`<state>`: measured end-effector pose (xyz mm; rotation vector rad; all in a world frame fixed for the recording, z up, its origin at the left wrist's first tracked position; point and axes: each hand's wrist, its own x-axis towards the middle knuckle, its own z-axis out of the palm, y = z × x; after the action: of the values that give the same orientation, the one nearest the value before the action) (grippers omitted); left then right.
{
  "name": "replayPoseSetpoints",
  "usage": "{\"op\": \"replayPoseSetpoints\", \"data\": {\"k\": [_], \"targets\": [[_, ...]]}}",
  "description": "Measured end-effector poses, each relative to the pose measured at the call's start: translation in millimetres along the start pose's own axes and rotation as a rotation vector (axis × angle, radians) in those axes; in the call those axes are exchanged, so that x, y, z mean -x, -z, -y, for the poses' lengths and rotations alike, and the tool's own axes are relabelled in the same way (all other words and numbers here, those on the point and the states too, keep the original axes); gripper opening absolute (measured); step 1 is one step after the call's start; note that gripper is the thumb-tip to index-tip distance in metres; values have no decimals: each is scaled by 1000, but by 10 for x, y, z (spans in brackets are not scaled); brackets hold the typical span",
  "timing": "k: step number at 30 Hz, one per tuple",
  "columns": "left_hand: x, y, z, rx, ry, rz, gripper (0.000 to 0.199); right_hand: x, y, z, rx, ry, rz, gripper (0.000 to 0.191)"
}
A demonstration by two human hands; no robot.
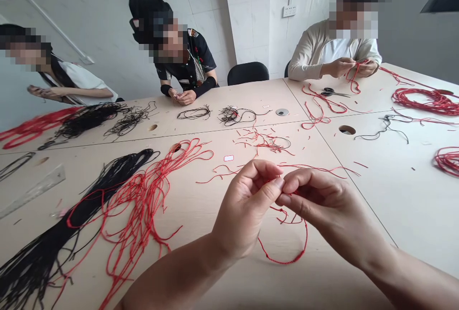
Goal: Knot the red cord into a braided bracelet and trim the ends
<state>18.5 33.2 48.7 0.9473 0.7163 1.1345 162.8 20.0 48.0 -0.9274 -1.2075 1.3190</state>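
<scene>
My left hand [247,205] and my right hand [319,200] meet above the near part of the table, thumbs and fingertips pinched together. Between them they grip a thin red cord [299,256], whose knotted loop hangs below the fingers. The exact spot where the cord is pinched is mostly hidden by the fingertips. Short cord ends stick out under the right hand. Just beyond my hands lie loose red strands [322,169] and a scatter of red cord scraps [272,145].
Left of my arms a bundle of red cords [139,205] overlaps a bundle of black cords [118,176]. A clear ruler [36,190] lies farther left. Red coils [426,100] and scissors [335,92] are at the far right. Three people sit across the table [201,272], handling cords or small items.
</scene>
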Motion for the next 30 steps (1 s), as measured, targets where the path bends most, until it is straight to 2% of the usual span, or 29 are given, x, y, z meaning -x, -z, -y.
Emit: {"op": "replayPoseSetpoints", "data": {"k": [6, 8, 11, 15, 20, 25, 30], "targets": [[-21, -3, -127, 67, 152, 23, 8, 33, 97, 74, 120, 15, 119, 10], [-21, -6, -164, 82, 156, 26, 9, 41, 121, 97, 133, 19, 145, 11], [-6, -9, -210, 87, 69, -5, 12, 58, 136, 141, 180, 122, 127, 12], [26, 5, -239, 21, -106, -38, 13, 107, 127, 188, 448, 387, 54, 14], [45, 27, -232, -5, -139, 14, 11, 181, 138, 182, 672, 625, 34, 16], [40, 38, -224, -42, -157, 4, 11, 226, 161, 176, 819, 740, 76, 20], [14, 35, -249, -21, -190, -21, 14, 233, 156, 185, 901, 767, 128, 23]]}}
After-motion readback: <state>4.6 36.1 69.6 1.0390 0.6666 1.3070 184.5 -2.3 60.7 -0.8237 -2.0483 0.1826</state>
